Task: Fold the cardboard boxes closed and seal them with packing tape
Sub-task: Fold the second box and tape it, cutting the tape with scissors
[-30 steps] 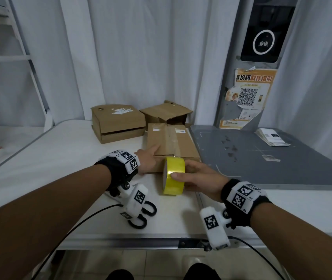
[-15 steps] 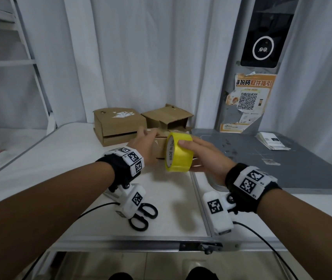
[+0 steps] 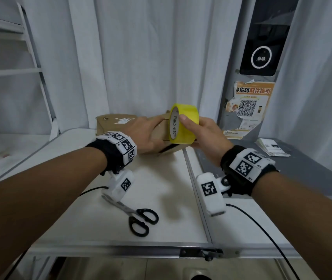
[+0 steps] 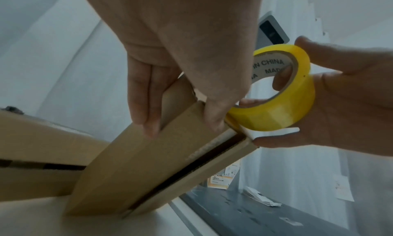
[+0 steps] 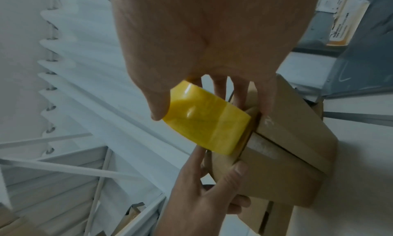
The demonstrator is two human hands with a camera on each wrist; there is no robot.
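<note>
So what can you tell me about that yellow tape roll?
The yellow tape roll is a glossy, see-through yellow ring wound on a pale cardboard core printed "MADE IN CHINA". It stands on edge in the air, open side towards the left. The right hand grips it, thumb on the outer band and a finger through the hole. Its lower edge meets the top end of the tilted cardboard box, by its open seam, which the left hand holds.

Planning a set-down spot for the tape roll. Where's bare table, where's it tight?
Free: white table between the tilted box and scissors; white strip left of the left hand; grey mat before the paper stack. Crowded: the back, around the other box.
</note>
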